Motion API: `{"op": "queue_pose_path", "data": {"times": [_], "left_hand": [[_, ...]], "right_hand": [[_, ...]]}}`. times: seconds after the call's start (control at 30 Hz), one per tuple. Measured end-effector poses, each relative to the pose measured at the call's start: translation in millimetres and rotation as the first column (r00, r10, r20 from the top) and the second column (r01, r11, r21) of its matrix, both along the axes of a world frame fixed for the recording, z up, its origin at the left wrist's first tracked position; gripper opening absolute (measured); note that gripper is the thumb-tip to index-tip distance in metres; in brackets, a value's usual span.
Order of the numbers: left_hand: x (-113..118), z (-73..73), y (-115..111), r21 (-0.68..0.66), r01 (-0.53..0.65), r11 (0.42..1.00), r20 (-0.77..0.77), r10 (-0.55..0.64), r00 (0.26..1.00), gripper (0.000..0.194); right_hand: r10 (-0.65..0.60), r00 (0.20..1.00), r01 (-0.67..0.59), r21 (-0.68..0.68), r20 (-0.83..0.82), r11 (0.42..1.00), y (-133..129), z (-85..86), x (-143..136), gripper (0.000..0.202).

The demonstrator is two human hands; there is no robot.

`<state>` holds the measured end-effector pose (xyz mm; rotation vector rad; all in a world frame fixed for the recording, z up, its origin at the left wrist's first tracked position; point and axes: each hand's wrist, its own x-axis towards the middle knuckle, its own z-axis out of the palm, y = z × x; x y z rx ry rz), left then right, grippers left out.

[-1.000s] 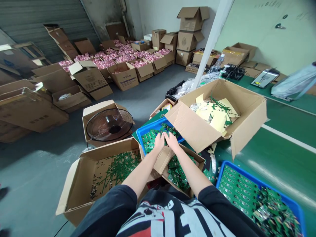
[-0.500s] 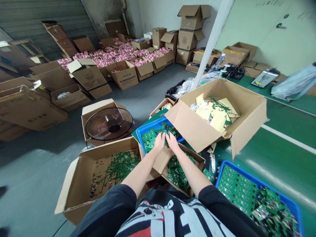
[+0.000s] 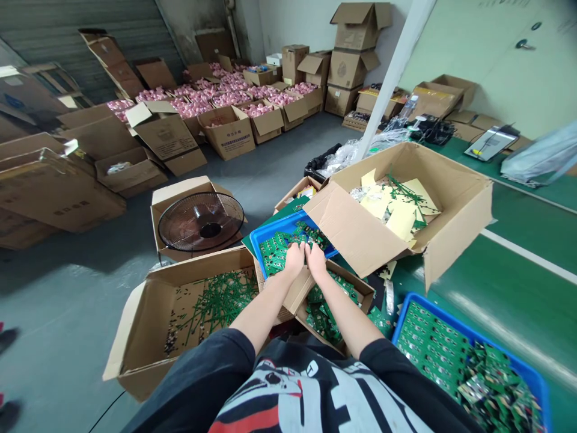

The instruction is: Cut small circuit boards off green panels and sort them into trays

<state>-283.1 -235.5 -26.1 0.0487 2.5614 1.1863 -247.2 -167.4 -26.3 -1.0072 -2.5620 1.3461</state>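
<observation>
If the 2 hands do pinch a board, a loose grip could let it drop onto the loose circuit boards (image 3: 274,251) just ahead and to the left of them, or into the open carton (image 3: 295,293) below the wrists; bending hard with fingertips so close could also nip skin on a sharp edge; the low forearms might catch that carton's flap and tip it.

The left hand (image 3: 294,258) and right hand (image 3: 315,260) have curled fingers, tips nearly meeting; I cannot tell whether they grip anything, as the hands hide it; the loose circuit boards lie beyond the fingertips in a blue tray (image 3: 265,230); more boards (image 3: 327,319) fill the carton nearer the body, between the forearms and partly behind the right one.
</observation>
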Motion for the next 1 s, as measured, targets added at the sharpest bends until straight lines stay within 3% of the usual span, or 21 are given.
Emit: {"op": "queue_pose_path", "data": {"times": [0.43,0.6,0.73,0.87,1.0], "left_hand": [[1.4,0.9,5.8,-0.025,0.059,0.998,0.042,-0.058,0.997,0.033],[-13.4,5.4,15.1,0.069,0.168,0.983,0.048,-0.171,0.984,0.043],[-24.8,11.2,17.7,0.145,0.266,0.953,0.012,-0.270,0.963,0.043],[-32.1,17.0,-3.6,0.161,0.263,0.951,0.001,-0.266,0.964,0.035],[-38.4,17.7,-44.0,0.096,0.134,0.986,0.021,-0.136,0.990,0.031]], "right_hand": [[-0.036,0.999,0.036,-0.065,-0.008,0.997,5.0,-6.7,2.3,0.016],[-0.111,0.993,0.102,-0.213,-0.029,0.972,29.4,-9.3,-11.0,0.027],[-0.132,0.991,0.126,-0.391,0.011,0.912,38.6,-11.9,-20.6,0.038],[-0.137,0.991,0.126,-0.490,0.015,0.863,38.2,-15.8,-15.0,0.040],[-0.096,0.995,0.084,-0.530,0.005,0.844,39.8,-21.3,-2.8,0.037]]}}
